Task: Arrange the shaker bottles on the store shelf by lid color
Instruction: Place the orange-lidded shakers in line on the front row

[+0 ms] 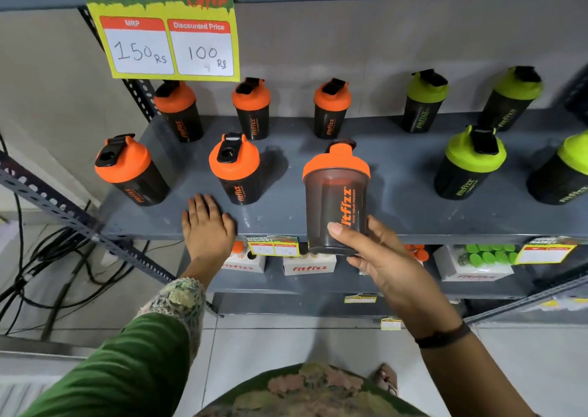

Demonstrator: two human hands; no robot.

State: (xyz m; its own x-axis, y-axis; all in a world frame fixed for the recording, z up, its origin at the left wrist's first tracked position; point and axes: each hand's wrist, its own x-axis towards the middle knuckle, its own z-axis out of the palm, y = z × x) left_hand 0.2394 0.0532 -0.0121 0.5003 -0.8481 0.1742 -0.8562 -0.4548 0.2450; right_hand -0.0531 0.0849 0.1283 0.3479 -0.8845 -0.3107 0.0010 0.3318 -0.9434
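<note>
My right hand (378, 257) grips the base of an orange-lid shaker bottle (335, 194), held upright just above the front edge of the grey shelf (286, 213). My left hand (206, 222) lies flat on the shelf's front edge, fingers apart, touching no bottle. Several orange-lid bottles stand on the left half, the nearest two being one at the front left (129, 170) and one by my left hand (237, 168). Several green-lid bottles fill the right half, one of them at the front (467, 162).
A yellow price sign (168, 31) hangs above the shelf's left end. White boxes of small bottles (308, 265) sit on the lower shelf. Black cables (47, 257) lie on the floor at left beside a slotted metal post (63, 210).
</note>
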